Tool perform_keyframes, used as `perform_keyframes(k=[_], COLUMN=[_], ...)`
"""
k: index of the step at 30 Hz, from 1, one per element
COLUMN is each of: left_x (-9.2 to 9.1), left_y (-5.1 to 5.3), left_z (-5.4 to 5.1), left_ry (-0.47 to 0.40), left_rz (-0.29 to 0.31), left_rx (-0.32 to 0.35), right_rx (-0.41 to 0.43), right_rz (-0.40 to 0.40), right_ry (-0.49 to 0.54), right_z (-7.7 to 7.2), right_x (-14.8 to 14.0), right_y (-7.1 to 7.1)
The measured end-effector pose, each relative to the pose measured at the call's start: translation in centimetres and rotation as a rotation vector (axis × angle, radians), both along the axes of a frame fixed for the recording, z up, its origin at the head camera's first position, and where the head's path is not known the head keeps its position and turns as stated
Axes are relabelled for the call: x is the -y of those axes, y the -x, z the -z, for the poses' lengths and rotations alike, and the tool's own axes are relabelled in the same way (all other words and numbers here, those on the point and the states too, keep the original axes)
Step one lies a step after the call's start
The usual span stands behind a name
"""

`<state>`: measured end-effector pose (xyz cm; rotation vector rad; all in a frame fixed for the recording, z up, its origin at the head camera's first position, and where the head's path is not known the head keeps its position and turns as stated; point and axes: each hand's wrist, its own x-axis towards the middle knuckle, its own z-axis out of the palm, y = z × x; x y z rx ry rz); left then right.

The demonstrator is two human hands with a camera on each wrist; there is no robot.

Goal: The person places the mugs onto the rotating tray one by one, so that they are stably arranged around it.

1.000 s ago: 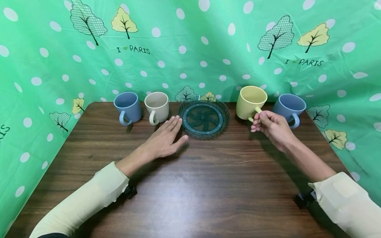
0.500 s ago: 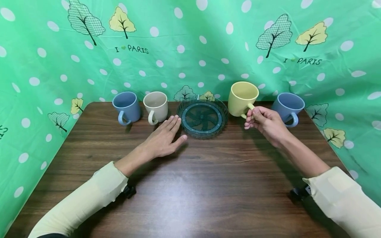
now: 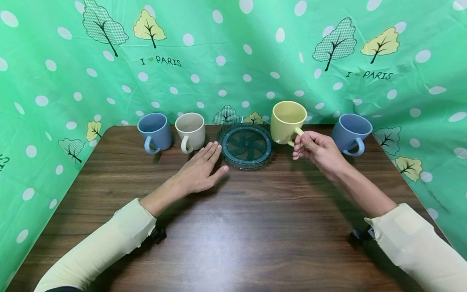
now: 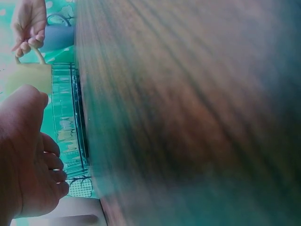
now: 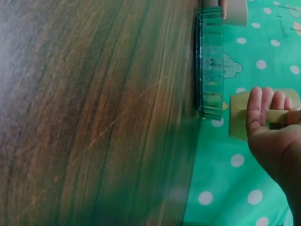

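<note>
My right hand (image 3: 321, 153) grips the handle of a yellow mug (image 3: 288, 121), which is held upright off the table at the right rim of a clear dark-green dish (image 3: 246, 162). In the right wrist view the yellow mug (image 5: 239, 117) hangs apart from the wooden surface, with fingers through its handle. My left hand (image 3: 198, 170) lies with straight fingers at the dish's left side, its fingertips beside the rim. Close to those fingertips stands a white mug (image 3: 193, 132). The left wrist view shows the green dish (image 4: 66, 122) beyond the left hand.
A blue mug (image 3: 155, 132) stands left of the white one, handle toward me. Another blue mug (image 3: 352, 132) stands at the right, behind my right hand. The brown wooden table (image 3: 233, 227) ends at a green patterned cloth (image 3: 233, 48) hung behind and at the sides.
My right hand has carried the yellow mug leftward, from beside the right blue mug to the dish's right rim. The left hand and the other mugs have stayed in place.
</note>
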<state>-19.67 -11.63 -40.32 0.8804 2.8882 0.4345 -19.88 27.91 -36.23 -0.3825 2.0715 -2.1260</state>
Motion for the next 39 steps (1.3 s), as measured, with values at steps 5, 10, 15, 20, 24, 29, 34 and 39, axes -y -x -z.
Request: perform_keyframes(k=[5, 10, 15, 20, 24, 29, 34, 39], left_x=[0.0, 0.1, 0.1, 0.1, 0.1, 0.0, 0.0, 0.1], left_y=[0.0, 0.0, 0.1, 0.1, 0.0, 0.0, -0.1, -0.1], left_z=[-0.1, -0.3, -0.3, -0.3, -0.2, -0.2, -0.3, -0.3], left_ry=[0.007, 0.008, 0.012, 0.022, 0.026, 0.023, 0.023, 0.026], left_rz=[0.003, 0.009, 0.014, 0.015, 0.018, 0.019, 0.016, 0.015], left_rx=[-0.007, -0.015, -0.02, -0.024, -0.032, -0.034, -0.029, -0.025], right_rx=[-0.004, -0.017, -0.034, -0.039, -0.043, -0.046, -0.05, -0.057], right_rz=[-0.006, -0.013, -0.025, -0.022, -0.028, -0.05, -0.066, -0.075], right_ry=[0.001, 0.009, 0.025, 0.01, -0.008, 0.004, 0.011, 0.01], right_z=[-0.2, -0.3, -0.3, -0.2, 0.0, 0.3, 0.5, 0.6], right_x=[0.5, 1.0, 1.5, 1.9, 2.3, 2.7, 3.0, 3.5], right_y=[-0.1, 0.0, 0.1, 0.0, -0.2, -0.2, -0.1, -0.1])
